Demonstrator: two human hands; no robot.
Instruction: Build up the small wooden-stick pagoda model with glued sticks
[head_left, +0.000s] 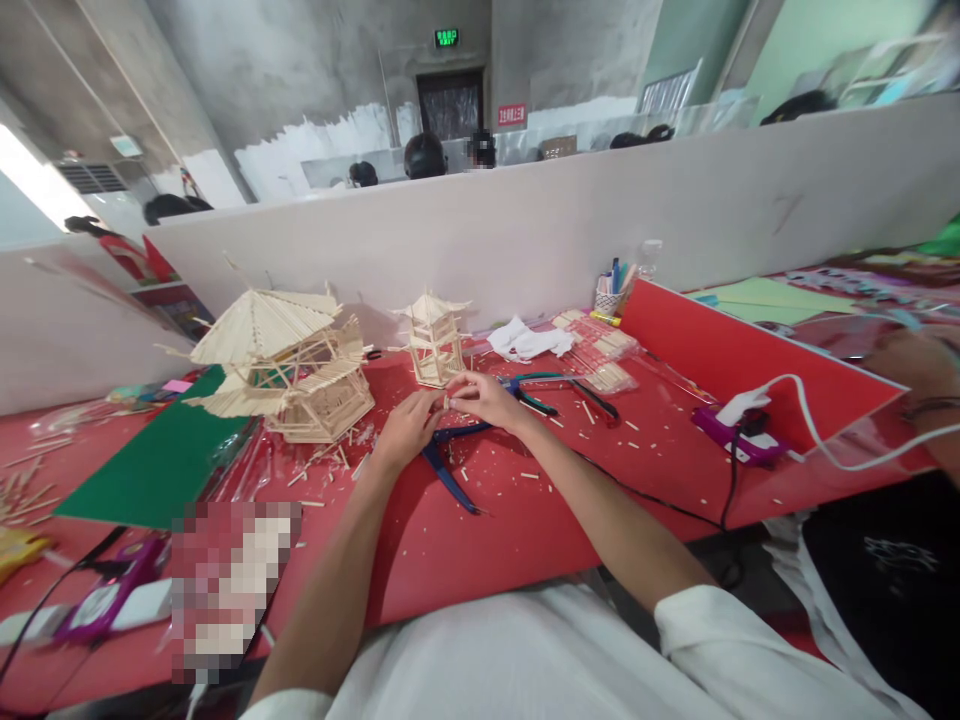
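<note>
My left hand (409, 430) and my right hand (489, 402) meet above the middle of the red table, fingertips pinched together. Between them is a small pale wooden piece (447, 402), mostly covered by the fingers. Just behind the hands stands a small pagoda model (435, 340) made of wooden sticks. To the left is a larger stick pavilion model (274, 350) with a sloped roof. Beneath my hands lies a blue tool (448, 478), partly hidden, so its exact kind is unclear. Pliers (592, 395) with dark and red handles rest beyond my right hand.
Stick offcuts litter the red table (540, 540). A green board (150, 460) and a blurred-out item (232, 580) lie left. White tissue (529, 340), bagged sticks (600, 350), a red board (750, 350) and a purple power strip (739, 440) are right. A person's arm (919, 380) shows far right.
</note>
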